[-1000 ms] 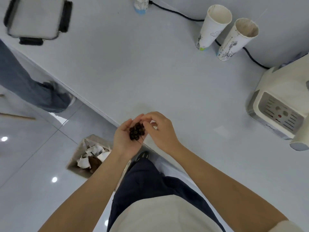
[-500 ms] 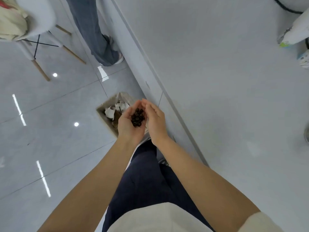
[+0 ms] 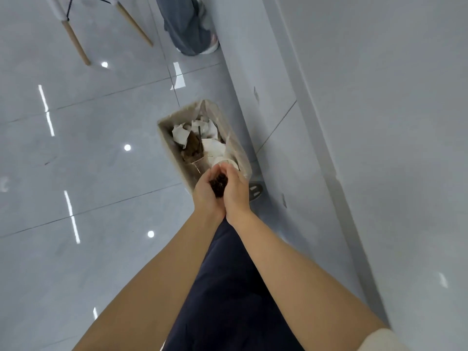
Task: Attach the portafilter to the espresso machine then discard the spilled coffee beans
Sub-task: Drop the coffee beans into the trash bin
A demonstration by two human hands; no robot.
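Note:
A small heap of dark coffee beans (image 3: pixel 219 186) lies in the hollow between my two cupped hands. My left hand (image 3: pixel 205 196) carries them in its palm. My right hand (image 3: pixel 236 190) presses against its side, fingers curled over the beans. Both hands hover above the near end of a beige waste bin (image 3: pixel 169 145) on the floor, which holds crumpled white paper, a brown lump and white cups. The espresso machine and the portafilter are out of view.
The white counter (image 3: pixel 379 122) runs along the right, its front panel beside the bin. Another person's grey trouser leg and shoe (image 3: pixel 192 31) stand at the top by the counter. Wooden chair legs (image 3: pixel 76 44) are at the top left. My shoe (image 3: pixel 255 193) is next to the bin.
My view has swung from the counter top down to the floor. Both hands, still holding the beans, have moved off the counter's edge to above the bin.

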